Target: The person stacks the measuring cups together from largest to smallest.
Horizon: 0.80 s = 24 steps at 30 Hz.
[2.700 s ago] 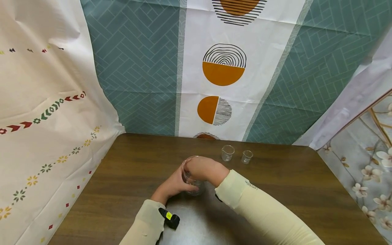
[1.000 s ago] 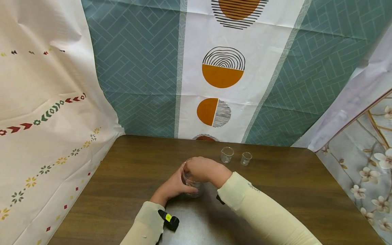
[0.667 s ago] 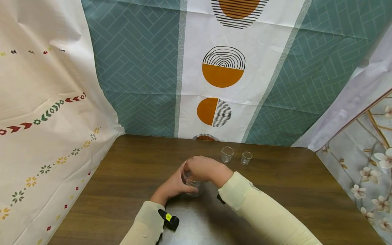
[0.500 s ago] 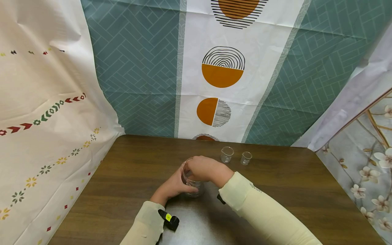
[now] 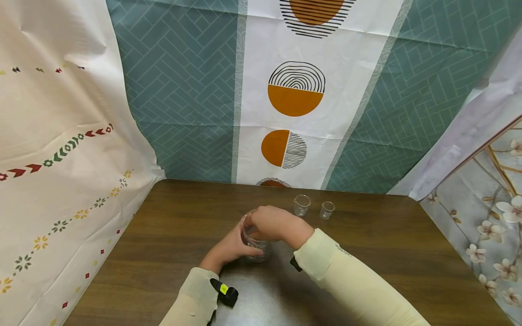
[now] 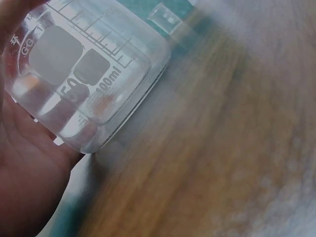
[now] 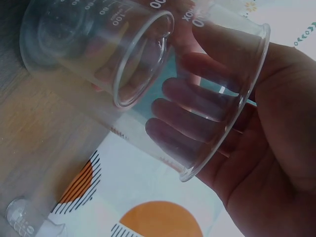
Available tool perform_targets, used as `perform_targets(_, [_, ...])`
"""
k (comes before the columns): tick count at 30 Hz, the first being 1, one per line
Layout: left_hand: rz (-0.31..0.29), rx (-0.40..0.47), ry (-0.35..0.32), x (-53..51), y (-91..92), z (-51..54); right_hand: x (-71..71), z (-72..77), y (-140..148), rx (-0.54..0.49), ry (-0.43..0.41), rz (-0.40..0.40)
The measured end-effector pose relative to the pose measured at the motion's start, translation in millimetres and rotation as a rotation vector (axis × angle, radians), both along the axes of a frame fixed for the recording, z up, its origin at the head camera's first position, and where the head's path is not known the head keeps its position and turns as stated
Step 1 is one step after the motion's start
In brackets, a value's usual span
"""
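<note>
In the head view my left hand [image 5: 230, 248] grips a large clear beaker [image 5: 258, 259] from the left, thumb across its near side. The left wrist view shows printed markings on the large beaker [image 6: 64, 106] against the palm. My right hand [image 5: 271, 224] bends over the mouth from the right. In the right wrist view a smaller beaker [image 7: 106, 59] lies inside the large one. The extended fingers [image 7: 190, 113] of my right hand show through the large beaker's wall, near its rim; their tips stand apart from the smaller beaker's rim. Exact contact with the glass cannot be told.
Two small glass beakers, a wider one [image 5: 302, 206] and a narrower one [image 5: 327, 210], stand near the back edge of the brown table [image 5: 191, 208]. A patterned teal and white cloth [image 5: 281, 108] hangs behind, a cream cloth [image 5: 73, 136] at the left and a floral cloth [image 5: 489, 226] at the right.
My right wrist and sleeve have shifted very slightly to the right. The left hand stays in place around the large beaker, and the two small beakers have not moved.
</note>
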State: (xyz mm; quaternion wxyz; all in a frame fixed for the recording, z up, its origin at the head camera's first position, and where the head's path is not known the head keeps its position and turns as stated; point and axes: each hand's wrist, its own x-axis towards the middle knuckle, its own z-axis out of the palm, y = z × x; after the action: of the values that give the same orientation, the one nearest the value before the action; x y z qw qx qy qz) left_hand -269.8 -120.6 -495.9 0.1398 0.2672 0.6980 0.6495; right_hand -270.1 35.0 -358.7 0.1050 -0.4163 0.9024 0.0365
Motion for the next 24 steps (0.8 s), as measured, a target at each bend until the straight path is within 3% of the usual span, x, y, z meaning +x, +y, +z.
perform_targets(10, [-0.002, -0.001, 0.019, -0.6, 0.1, -0.3, -0.2, 1.0, 3.0, -0.036, 0.017, 0.028])
perform_targets(24, [0.061, -0.083, -0.009, -0.6, 1.1, -0.4, 1.0, 5.6, 9.5, -0.060, 0.078, 0.046])
